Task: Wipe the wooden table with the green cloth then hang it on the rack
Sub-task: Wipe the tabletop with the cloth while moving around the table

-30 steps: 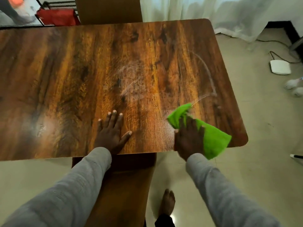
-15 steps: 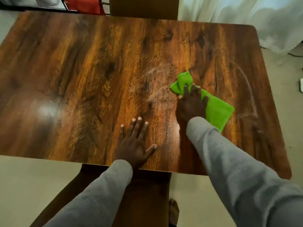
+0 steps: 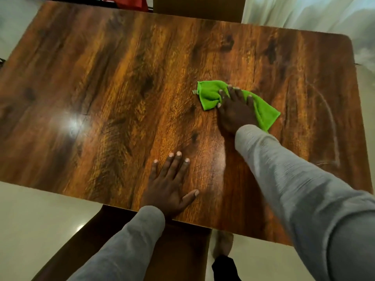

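Observation:
The wooden table [image 3: 113,94] fills most of the head view, dark grained and glossy. A bright green cloth [image 3: 210,94] lies crumpled on it right of centre. My right hand [image 3: 235,110] presses down on the cloth, fingers bunching its folds, with green showing on both sides of the hand. My left hand [image 3: 170,187] rests flat on the table near the front edge, fingers spread, holding nothing. A curved pale wipe streak [image 3: 332,126] marks the table's right side. The rack shows only as a dark bar [image 3: 97,0] at the top edge.
A wooden chair [image 3: 168,246] stands under the front edge between my arms. Another chair back [image 3: 197,8] is at the far side. Red fabric [image 3: 125,2] hangs at the top. White curtain [image 3: 308,11] is at the top right. My bare foot [image 3: 222,244] is on the pale floor.
My right hand has slid the green cloth from the front right corner up and leftward to the table's middle. My left hand has stayed flat near the front edge.

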